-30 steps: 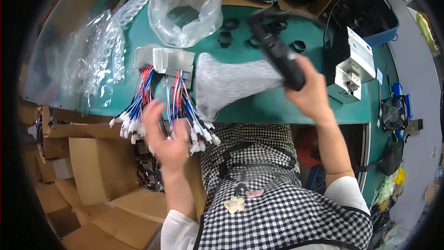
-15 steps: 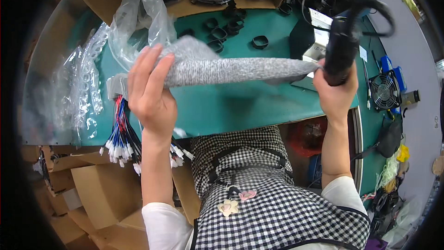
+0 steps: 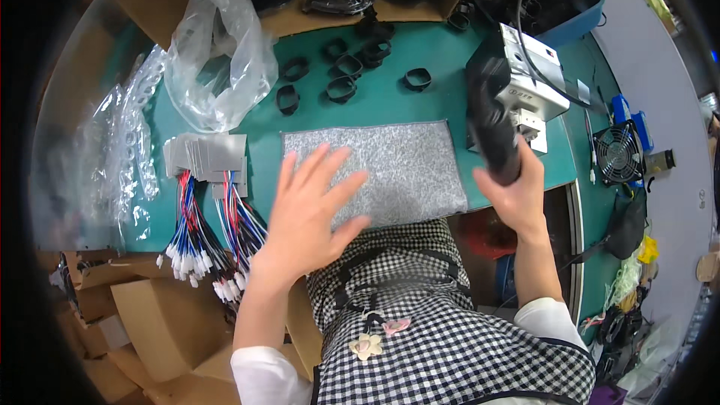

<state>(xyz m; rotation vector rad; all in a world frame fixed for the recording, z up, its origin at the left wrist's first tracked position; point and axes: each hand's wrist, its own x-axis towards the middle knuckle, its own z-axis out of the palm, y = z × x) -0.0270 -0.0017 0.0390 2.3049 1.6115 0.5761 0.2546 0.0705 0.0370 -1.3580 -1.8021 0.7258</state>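
Note:
A grey speckled cloth mat [image 3: 397, 161] lies flat near the front edge of the green table. Over its left part, my left hand [image 3: 311, 214] is spread with nothing in it; whether it touches the cloth I cannot tell. My right hand [image 3: 517, 187] grips a black handheld tool [image 3: 495, 124], blurred by motion, just right of the mat. A white-and-black metal box [image 3: 532, 67] stands behind the tool, with a grey cable [image 3: 523, 0] running over it. To the left are stacked grey plates [image 3: 206, 154] with bundled wires [image 3: 191, 225] hanging over the edge.
Several black ring-shaped pieces [image 3: 341, 88] lie behind the mat. A clear plastic bag [image 3: 217, 67] and clear plastic strips [image 3: 139, 131] are at left. A cardboard box [image 3: 360, 24] of black parts stands at the back, a blue bin [image 3: 574, 26] at back right, a fan [image 3: 621, 151] at right.
The grey mat, held up between both hands before, now lies flat on the table. My left hand has let go and spread. My right hand has lowered slightly leftward with the black tool.

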